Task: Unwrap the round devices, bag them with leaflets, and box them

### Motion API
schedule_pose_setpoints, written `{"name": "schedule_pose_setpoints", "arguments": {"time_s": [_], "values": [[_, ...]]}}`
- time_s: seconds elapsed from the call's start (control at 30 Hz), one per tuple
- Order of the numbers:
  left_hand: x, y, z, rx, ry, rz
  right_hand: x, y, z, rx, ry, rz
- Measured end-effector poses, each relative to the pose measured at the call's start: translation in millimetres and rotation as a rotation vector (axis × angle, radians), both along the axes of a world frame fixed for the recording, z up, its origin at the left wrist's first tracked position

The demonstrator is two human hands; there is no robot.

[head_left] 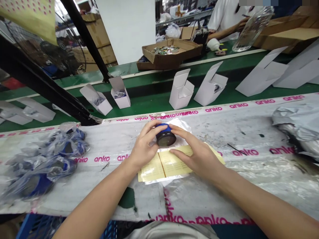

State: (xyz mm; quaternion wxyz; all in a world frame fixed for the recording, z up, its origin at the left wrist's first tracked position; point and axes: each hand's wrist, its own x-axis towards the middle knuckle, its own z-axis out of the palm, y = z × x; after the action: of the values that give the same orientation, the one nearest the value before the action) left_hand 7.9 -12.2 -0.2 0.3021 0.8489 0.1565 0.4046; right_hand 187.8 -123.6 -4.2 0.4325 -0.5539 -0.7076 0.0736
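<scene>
On the surface (216,132) before us, our left hand (143,146) and right hand (196,154) close together around a blue-and-black cylinder (165,136) sitting on clear film (183,124), the right fingers also touching a yellow leaflet (174,164). Bagged cylinders (45,162) lie to our left; white cartons (181,89) stand beyond.

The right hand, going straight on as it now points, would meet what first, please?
The right hand meets the round blue-and-black object first; its fingers appear to touch it already.
</scene>
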Motion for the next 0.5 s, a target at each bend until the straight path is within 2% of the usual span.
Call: {"name": "schedule_pose_setpoints", "arguments": {"time_s": [0.17,0.5], "values": [[-1.9,5.2,-5.2,-0.117,0.002,-0.022,0.7,-0.6,0.1,-0.103,-0.006,-0.002],[-1.4,4.3,-7.1,-0.112,0.022,-0.017,0.5,0.4,-1.8,-0.128,0.010,-0.036]]}}
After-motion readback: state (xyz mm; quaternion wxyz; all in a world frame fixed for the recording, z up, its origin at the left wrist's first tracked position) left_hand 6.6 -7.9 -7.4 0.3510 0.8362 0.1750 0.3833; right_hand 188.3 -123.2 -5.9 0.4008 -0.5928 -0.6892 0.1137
